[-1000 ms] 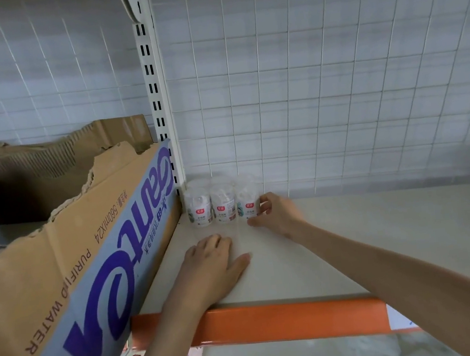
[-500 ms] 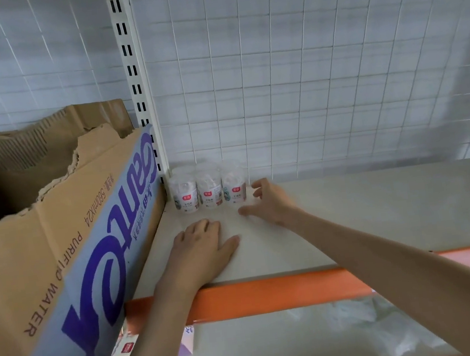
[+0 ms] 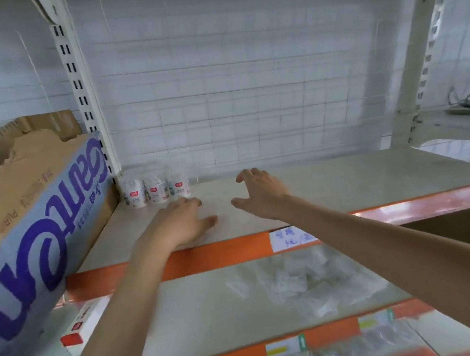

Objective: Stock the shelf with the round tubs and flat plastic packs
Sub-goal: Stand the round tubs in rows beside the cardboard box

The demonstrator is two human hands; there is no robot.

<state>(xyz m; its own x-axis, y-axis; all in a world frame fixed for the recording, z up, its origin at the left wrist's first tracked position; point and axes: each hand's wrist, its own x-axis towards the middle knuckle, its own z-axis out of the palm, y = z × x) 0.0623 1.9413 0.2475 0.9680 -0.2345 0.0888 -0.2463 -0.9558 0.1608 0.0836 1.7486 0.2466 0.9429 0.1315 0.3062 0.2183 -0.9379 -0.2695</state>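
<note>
Three round tubs (image 3: 156,187) stand in a row at the far left corner of the shelf (image 3: 346,182), just beside a torn cardboard box (image 3: 27,233). The left hand (image 3: 180,223) lies flat, palm down, near the shelf's front edge, holding nothing. The right hand (image 3: 259,194) hovers empty to its right, fingers spread, while blurred clear plastic packs (image 3: 296,279) lie on the shelf below.

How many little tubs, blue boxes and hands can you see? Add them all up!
Round tubs, front row: 3
Blue-printed cardboard box: 1
Hands, left hand and right hand: 2
Total: 6
</note>
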